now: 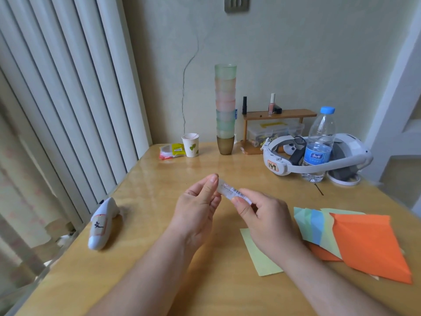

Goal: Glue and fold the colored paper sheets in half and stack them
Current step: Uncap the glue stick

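Your two hands [198, 208] [264, 215] meet above the middle of the surface [159, 281], holding a glue stick [232, 193] between them. A single paper sheet [259, 256] lies under your right wrist, with a fanned paper pile [355, 238] further right. A controller [102, 224] lies left; stacked cups [225, 110], a headset [319, 156] and a bottle [319, 144] stand behind.

Both hands raised over wooden table [159, 258], sharing one clear glue stick [230, 192]. Left hand [198, 208] pinches its upper end between thumb and fingers; right hand [264, 215] grips barcoded body. Pale yellow-green sheet [259, 258] flat under right wrist. Fanned colored sheets [319, 226], orange sheet [371, 242] topmost, right of right hand. White controller [101, 224] left of left hand.
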